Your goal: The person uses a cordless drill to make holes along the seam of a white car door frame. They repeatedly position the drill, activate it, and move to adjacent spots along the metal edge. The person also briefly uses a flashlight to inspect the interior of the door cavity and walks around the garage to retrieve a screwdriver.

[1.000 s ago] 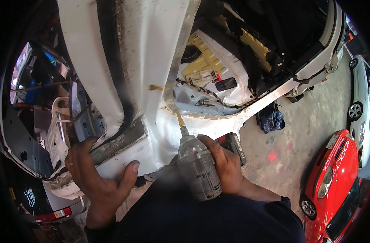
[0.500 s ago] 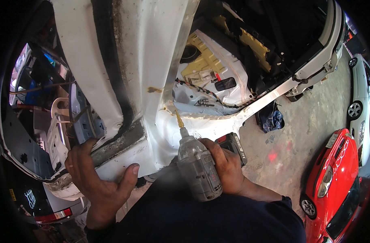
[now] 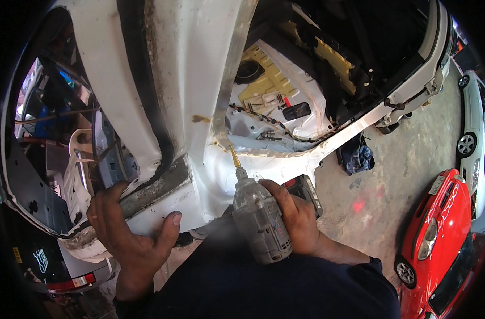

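Note:
My right hand [image 3: 298,223] is wrapped round the grip of a worn grey cordless drill [image 3: 259,223]. A gold-coloured bit [image 3: 235,157] sticks out of its chuck, its tip at the seam of the white car body [image 3: 197,90] near the opening's corner. Past my fingers shows the drill's battery [image 3: 308,192]. My left hand [image 3: 128,242] lies with fingers apart on the lower edge of the white body, beside a bare grey strip [image 3: 156,191]. A brownish mark [image 3: 201,118] stains the pillar above the bit.
Inside the body are a wiring harness [image 3: 274,125], a yellow panel [image 3: 269,82], and loose small parts. A dark blue bag [image 3: 357,158] lies on the concrete floor [image 3: 380,165]. To the right stand a red car [image 3: 439,228] and a silver car [image 3: 473,122].
The view has shifted very slightly. Both hands and the drill keep nearly the same place, with the bit still at the seam.

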### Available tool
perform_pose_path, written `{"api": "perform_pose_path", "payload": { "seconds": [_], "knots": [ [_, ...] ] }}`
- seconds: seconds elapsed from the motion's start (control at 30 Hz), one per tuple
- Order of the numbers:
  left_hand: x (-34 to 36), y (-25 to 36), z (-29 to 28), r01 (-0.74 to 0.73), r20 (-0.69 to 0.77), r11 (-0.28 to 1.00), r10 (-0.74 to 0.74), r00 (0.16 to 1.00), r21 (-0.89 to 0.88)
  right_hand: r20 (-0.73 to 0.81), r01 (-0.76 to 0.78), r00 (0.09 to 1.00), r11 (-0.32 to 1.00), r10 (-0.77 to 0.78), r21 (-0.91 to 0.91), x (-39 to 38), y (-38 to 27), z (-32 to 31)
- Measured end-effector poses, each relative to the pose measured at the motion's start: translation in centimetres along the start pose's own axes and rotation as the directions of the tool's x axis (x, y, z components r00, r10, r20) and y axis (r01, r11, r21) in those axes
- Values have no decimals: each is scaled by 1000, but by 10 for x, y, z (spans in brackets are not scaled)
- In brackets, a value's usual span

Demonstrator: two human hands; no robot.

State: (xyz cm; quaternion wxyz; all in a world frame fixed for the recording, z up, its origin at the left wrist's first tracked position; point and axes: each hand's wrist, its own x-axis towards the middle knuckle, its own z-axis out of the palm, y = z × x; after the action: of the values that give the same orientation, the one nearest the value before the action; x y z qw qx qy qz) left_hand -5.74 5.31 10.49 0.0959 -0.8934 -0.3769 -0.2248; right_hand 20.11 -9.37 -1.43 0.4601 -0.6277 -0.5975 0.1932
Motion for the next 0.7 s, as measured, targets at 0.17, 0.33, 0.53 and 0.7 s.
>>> {"api": "perform_pose_path", "payload": {
  "seconds": [0.17,0.33,0.53,0.7],
  "knots": [
    [1,0,1,-18,-10,1000,18,1000,7,71,-76,995,997,77,-22,-4,-4,-6],
    [2,0,0,-3,-7,1000,2,1000,-12,16,17,1000,1000,-17,-13,0,3,-2],
    [1,0,0,6,5,1000,-6,1000,-13,11,13,1000,1000,-13,4,-2,4,-1],
    [1,2,-1,4,-8,1000,-4,1000,-25,4,10,1000,1000,-10,-5,0,3,-2]
  ]
}}
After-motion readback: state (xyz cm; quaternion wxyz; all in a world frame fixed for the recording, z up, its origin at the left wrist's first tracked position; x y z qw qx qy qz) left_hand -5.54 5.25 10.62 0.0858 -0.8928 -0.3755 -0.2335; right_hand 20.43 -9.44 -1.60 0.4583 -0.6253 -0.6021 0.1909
